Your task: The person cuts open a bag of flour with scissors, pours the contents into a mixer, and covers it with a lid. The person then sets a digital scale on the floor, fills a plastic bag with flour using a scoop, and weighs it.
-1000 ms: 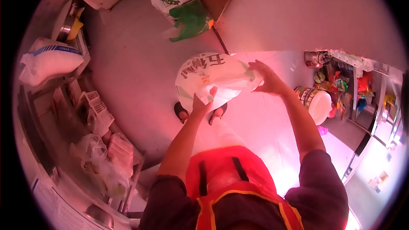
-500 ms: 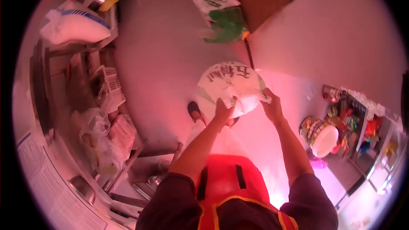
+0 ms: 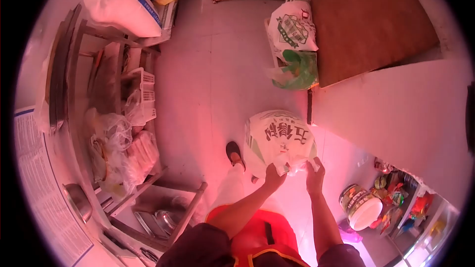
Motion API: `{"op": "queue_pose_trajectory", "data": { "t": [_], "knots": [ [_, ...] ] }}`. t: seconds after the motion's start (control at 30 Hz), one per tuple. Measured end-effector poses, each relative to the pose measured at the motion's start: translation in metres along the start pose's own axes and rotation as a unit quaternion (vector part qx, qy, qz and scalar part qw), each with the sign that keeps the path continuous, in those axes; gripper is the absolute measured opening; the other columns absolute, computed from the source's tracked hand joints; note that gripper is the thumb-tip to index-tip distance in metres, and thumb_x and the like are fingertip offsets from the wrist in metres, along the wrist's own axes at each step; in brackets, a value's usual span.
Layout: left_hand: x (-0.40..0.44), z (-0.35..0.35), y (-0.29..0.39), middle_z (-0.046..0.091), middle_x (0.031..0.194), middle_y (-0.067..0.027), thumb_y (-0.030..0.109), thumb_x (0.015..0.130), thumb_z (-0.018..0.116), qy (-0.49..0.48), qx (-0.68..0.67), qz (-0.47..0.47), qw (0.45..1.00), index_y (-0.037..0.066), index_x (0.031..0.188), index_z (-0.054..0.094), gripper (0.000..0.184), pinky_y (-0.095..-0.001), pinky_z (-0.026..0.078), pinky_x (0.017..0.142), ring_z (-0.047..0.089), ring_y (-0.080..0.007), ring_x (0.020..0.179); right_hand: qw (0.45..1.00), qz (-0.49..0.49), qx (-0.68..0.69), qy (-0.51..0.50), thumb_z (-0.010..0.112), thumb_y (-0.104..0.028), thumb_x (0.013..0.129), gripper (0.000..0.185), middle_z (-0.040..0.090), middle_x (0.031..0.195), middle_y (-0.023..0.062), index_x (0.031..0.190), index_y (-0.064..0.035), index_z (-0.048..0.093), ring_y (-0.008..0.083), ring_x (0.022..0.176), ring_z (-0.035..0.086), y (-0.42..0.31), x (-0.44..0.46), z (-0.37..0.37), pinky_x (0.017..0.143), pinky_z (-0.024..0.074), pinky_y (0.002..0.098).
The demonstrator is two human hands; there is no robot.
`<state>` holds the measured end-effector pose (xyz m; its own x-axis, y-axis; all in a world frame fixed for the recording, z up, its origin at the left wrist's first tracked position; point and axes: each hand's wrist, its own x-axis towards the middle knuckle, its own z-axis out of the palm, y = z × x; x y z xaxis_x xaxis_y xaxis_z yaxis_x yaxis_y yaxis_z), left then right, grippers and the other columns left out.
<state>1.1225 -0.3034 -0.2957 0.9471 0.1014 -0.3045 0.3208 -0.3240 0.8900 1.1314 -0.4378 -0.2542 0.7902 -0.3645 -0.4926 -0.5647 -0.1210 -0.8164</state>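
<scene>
A white flour sack (image 3: 269, 141) with dark printed characters and green side stripes is in front of my legs, its gathered top edge towards me. My left hand (image 3: 275, 177) is closed on the crumpled edge at the left. On the other side of that edge, my right hand (image 3: 314, 175) pinches the material between thumb and fingers. The sack bulges away from me, and I cannot tell whether its underside rests on the floor. One dark shoe (image 3: 232, 152) shows just left of it.
Wooden shelves on the left hold plastic bags (image 3: 118, 136) and a white basket (image 3: 147, 94). A full white sack (image 3: 126, 7) lies at upper left. A brown board (image 3: 366, 24) and bags (image 3: 297, 27) are ahead right. A tub (image 3: 361, 207) stands at lower right.
The view has shifted, so more of the room ahead shows. The sack and both hands sit lower in the picture, and the sack's printed face shows more fully. Both hands still grip its edge.
</scene>
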Motion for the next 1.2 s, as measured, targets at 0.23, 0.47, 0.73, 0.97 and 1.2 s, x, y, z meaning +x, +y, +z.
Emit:
{"op": "queue_pose_trajectory", "data": {
  "t": [0.23,0.47,0.73,0.97,1.2],
  "knots": [
    [0.047,0.008,0.016,0.060,0.086,-0.0142,0.024,0.069,0.071,-0.201,-0.060,0.056,0.976,0.003,0.095,0.056,0.037,-0.0355,0.046,0.070,0.058,-0.0295,0.084,0.974,0.030,0.221,0.027,0.052,-0.012,0.082,0.006,0.050,0.075,-0.0019,0.084,-0.0065,0.052,0.0073,0.067,0.049,-0.007,0.049,0.021,0.053,0.0410,0.0206],
    [0.052,0.030,-0.002,0.054,0.105,-0.0154,0.019,0.064,0.072,-0.176,-0.159,0.023,0.971,0.004,0.114,0.045,0.059,-0.0376,0.041,0.083,0.051,-0.0317,0.099,0.993,0.045,0.061,-0.090,0.050,-0.009,0.083,0.007,0.052,0.081,0.0016,0.087,-0.0038,0.052,0.0088,0.075,0.053,-0.034,0.032,0.002,0.055,0.0518,0.0242],
    [0.051,0.036,-0.013,0.056,0.106,-0.0158,0.021,0.065,0.073,-0.206,0.005,0.055,0.977,0.002,0.111,0.049,0.056,-0.0344,0.042,0.086,0.053,-0.0287,0.102,0.989,-0.120,0.000,-0.089,0.074,-0.009,0.064,0.069,0.042,0.119,0.0125,0.122,-0.0020,0.036,0.0267,0.109,0.043,0.001,0.021,-0.032,0.092,0.0383,0.0359],
    [0.053,0.035,-0.018,0.059,0.101,-0.0148,0.029,0.065,0.076,-0.249,-0.070,-0.057,0.964,0.000,0.110,0.049,0.060,-0.0338,0.044,0.082,0.057,-0.0259,0.095,0.945,-0.230,-0.166,-0.161,0.084,-0.030,0.050,0.110,0.031,0.134,0.0135,0.135,-0.0057,0.018,0.0261,0.123,0.033,0.018,0.040,-0.034,0.102,0.0277,0.0366],
    [0.063,0.012,0.013,0.041,0.128,-0.0193,0.030,0.066,0.074,-0.319,-0.060,0.082,0.942,0.000,0.131,0.029,0.085,-0.0332,0.035,0.095,0.041,-0.0276,0.118,0.934,-0.226,-0.135,-0.243,0.075,-0.022,0.066,0.082,0.034,0.132,0.0112,0.131,-0.0062,0.028,0.0231,0.119,0.037,0.017,0.050,-0.003,0.104,0.0206,0.0361]
  ]
}}
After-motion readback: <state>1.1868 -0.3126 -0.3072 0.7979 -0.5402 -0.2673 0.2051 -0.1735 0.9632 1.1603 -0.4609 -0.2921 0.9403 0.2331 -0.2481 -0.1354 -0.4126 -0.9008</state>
